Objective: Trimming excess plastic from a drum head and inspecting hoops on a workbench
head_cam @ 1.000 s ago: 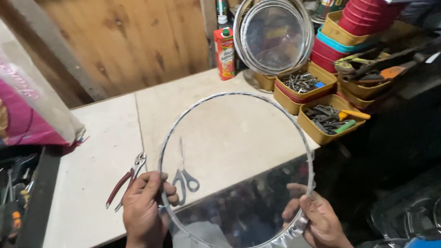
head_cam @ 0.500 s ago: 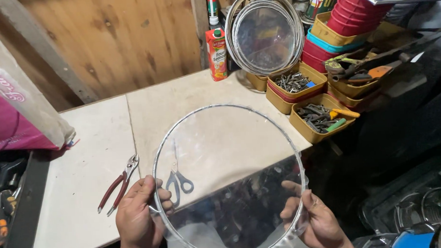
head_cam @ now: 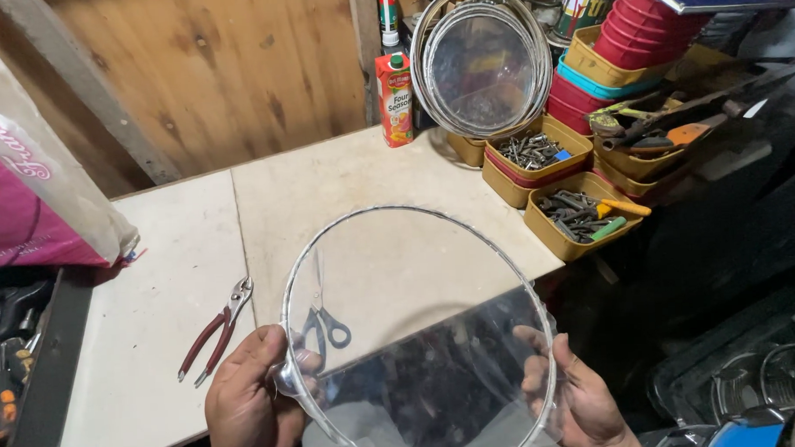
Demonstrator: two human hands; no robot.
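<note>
Head view, first question: what are the two hands doing?

— Both grasp one thing, a round clear disc (head_cam: 419,337) edged with a thin metal hoop. The left hand (head_cam: 245,401) clasps the disc's left rim, thumb on top near the hoop and fingers curled underneath, seen through the clear film. The right hand (head_cam: 575,398) holds the disc's right rim, its fingers also showing through the film, pressed against the underside.

— Where is the disc?

— Held in the air, tilted, its far half over the front edge of the pale workbench (head_cam: 361,189) and its near half over the dark space in front of the bench.

— What else lies about the disc?

— Grey-handled scissors (head_cam: 323,319) lie on the bench, seen through the disc's left part. Red-handled pliers (head_cam: 214,331) lie on the bench just left of the disc, close beyond the left hand. Beyond the disc, at the back of the bench, a red juice carton (head_cam: 395,98) stands against the wooden wall (head_cam: 216,71). Right of the carton, further from the disc, a stack of similar hooped clear discs (head_cam: 482,62) leans upright. Beyond and right of the disc, yellow trays (head_cam: 560,218) hold dark metal screws and small tools; stacked red tubs (head_cam: 650,25) stand behind them. Far left of the disc, a pink-and-white plastic bag (head_cam: 35,192) rests at the bench end, above a dark tool tray (head_cam: 19,369).
</note>
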